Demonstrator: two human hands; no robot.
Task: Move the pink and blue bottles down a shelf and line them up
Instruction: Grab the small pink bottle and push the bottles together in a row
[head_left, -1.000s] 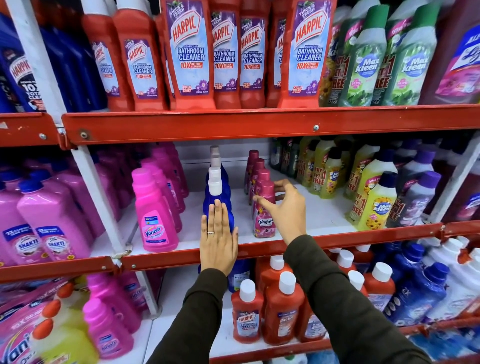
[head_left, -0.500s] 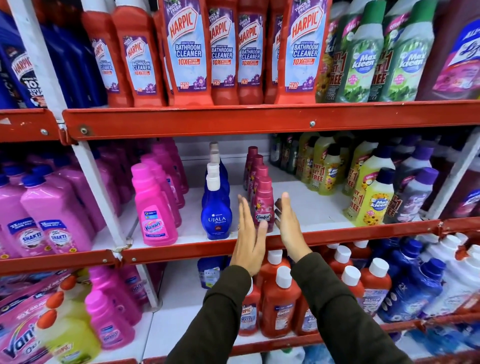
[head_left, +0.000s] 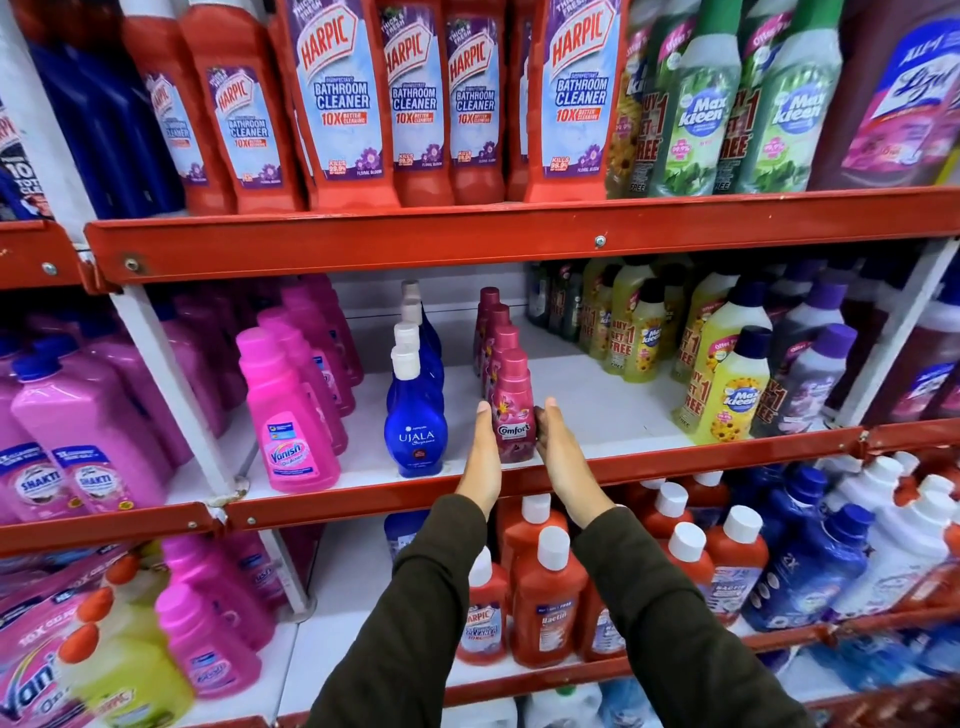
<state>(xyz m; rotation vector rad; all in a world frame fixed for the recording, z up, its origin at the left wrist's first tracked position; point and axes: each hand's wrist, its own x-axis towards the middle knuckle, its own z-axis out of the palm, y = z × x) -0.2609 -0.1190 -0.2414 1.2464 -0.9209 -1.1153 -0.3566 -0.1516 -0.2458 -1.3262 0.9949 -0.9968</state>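
Flat open left hand (head_left: 483, 457) and right hand (head_left: 563, 457) flank front of four pink bottles (head_left: 513, 410).

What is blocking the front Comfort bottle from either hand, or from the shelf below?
Nothing blocks the hands: the left hand and right hand flank the Comfort bottle. Directly below, red bottles fill the lower shelf; bare shelf shows to their left.
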